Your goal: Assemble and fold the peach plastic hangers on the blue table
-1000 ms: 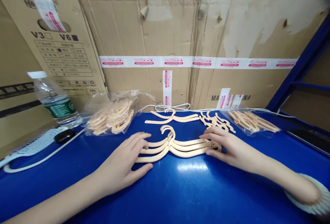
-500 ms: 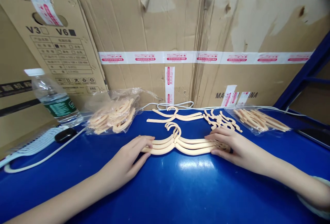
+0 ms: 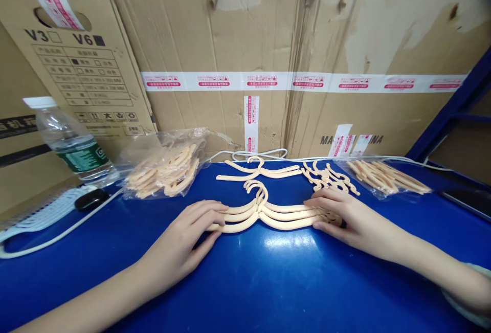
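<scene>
Checking from my remote station, I record the blue table (image 3: 268, 282) with three hangers (image 3: 287, 226) lying nested on it between thumb and fingers at either end. One second ago the left hand (image 3: 186, 233) was spread, thumb clear; I now find it pinching their left ends. The right hand (image 3: 345, 218) pinches the right ends, as before. I note the left arms closer together. The hooks (image 3: 266, 192) sit slightly offset, overlapping.
</scene>
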Available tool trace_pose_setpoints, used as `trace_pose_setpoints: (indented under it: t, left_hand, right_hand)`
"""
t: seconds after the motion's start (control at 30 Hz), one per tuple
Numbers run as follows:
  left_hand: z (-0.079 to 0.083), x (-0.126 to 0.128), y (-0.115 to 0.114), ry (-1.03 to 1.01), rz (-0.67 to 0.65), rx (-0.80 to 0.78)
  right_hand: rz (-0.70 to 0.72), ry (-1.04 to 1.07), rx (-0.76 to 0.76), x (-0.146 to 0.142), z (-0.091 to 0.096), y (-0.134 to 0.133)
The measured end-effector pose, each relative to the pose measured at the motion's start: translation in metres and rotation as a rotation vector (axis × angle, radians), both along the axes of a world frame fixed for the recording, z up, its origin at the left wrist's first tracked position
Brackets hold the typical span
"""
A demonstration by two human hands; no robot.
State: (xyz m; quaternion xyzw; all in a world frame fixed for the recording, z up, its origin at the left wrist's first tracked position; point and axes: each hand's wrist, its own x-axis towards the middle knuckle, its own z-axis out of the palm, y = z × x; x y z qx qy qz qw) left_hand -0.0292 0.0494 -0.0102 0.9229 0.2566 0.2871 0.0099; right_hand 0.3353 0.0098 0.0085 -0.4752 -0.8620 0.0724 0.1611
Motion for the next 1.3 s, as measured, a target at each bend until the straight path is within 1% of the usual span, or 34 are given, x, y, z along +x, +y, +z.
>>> trace_pose_setpoints:
  t: [0.23, 0.37, 0.6, 0.9, 1.13, 1.2, 1.3]
  left_hand:
    - [0.001, 0.001, 0.0, -0.019, -0.01, 0.04]
    - [0.0, -0.001, 0.001, -0.026, 0.011, 0.081]
    - [0.0, -0.001, 0.002, -0.012, 0.03, 0.1]
    - [0.001, -0.001, -0.002, 0.017, 0.029, 0.124]
    - [0.002, 0.001, -0.004, 0.007, 0.036, 0.164]
    - [0.001, 0.001, -0.003, 0.006, 0.038, 0.161]
    - [0.0, 0.0, -0.002, 0.005, 0.036, 0.152]
  right_hand:
    - [-0.013, 0.004, 0.03, 0.001, 0.0, 0.0]
    - [0.008, 0.016, 0.033, 0.001, -0.001, 0.0]
    - [0.009, 0.046, 0.051, 0.002, -0.002, 0.001]
    - [-0.001, 0.028, 0.048, 0.003, -0.001, 0.001]
    - [0.004, 0.034, 0.075, 0.005, -0.002, 0.001]
    - [-0.015, 0.036, 0.093, 0.007, -0.002, 0.001]
    - [-0.104, 0.075, 0.162, 0.011, 0.001, 0.002]
